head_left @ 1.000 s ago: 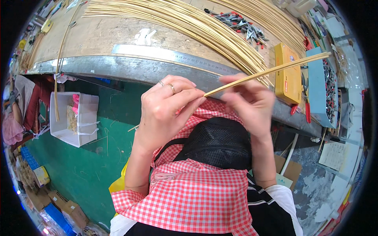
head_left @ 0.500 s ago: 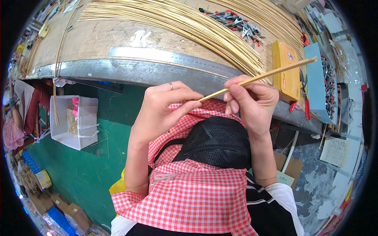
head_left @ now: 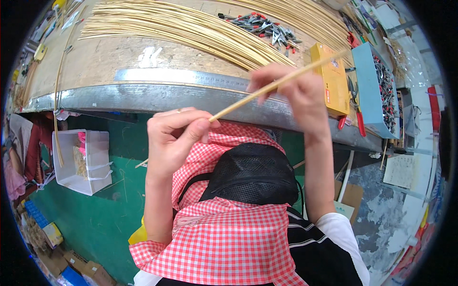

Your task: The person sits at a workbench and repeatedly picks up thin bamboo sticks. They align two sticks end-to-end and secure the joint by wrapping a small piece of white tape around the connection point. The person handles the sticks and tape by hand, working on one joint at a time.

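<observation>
My left hand (head_left: 174,136) pinches the lower end of a thin, pale bamboo strip (head_left: 238,103) between thumb and forefinger. From there the strip slants up to the right, over the bench edge, its far end blurred in front of the yellow box. My right hand (head_left: 305,97) is raised behind the strip's middle, its fingers smeared by motion. Whether those fingers touch the strip I cannot tell. Beyond both hands, a large bundle of similar bamboo strips (head_left: 176,26) lies along the wooden bench (head_left: 105,52). A steel ruler (head_left: 157,75) rests near the bench's front edge.
Several small black clamps (head_left: 260,26) with red tips lie between strip bundles. On the right stand a yellow box (head_left: 329,78), red-handled pliers (head_left: 360,119) and a light-blue box (head_left: 369,95) full of clamps. A white plastic bin (head_left: 90,186) stands on the green floor at left.
My left hand has moved left with the strip's end. My right hand has left its thumb-and-finger grip of half a second ago and is now blurred. The view has shifted slightly.
</observation>
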Demonstrator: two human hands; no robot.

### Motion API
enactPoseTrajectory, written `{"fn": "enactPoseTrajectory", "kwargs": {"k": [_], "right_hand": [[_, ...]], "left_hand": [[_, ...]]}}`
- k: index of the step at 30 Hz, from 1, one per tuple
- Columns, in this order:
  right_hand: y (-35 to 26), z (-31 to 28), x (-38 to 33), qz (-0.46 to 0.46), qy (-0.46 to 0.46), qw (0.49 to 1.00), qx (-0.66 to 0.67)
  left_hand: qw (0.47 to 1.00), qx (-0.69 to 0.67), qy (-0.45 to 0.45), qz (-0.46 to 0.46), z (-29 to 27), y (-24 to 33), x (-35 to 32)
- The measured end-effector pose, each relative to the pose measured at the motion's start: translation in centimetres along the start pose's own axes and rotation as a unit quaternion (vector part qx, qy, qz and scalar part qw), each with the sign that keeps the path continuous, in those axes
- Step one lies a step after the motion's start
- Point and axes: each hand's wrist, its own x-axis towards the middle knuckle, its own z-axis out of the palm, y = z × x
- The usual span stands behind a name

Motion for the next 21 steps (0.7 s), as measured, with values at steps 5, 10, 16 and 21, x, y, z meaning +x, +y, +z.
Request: {"fn": "enactPoseTrajectory", "kwargs": {"k": [5, 10, 16, 21], "right_hand": [[3.1, -6.8, 4.2, 0.089, 0.138, 0.831, -0.532], [6.0, -8.7, 5.8, 0.162, 0.103, 0.759, -0.622], [6.6, -10.2, 5.5, 0.137, 0.106, 0.775, -0.608], [6.6, -10.5, 6.6, 0.169, 0.096, 0.744, -0.64]], "left_hand": [[0.996, 0.019, 0.079, -0.031, -1.2, 0.7, 0.1], [0.996, 0.038, 0.081, 0.006, -1.1, 0.3, 0.2], [0.996, 0.059, 0.067, 0.017, -0.8, -0.3, 0.2], [0.995, 0.068, 0.073, 0.016, -0.6, 0.2, 0.4]]}}
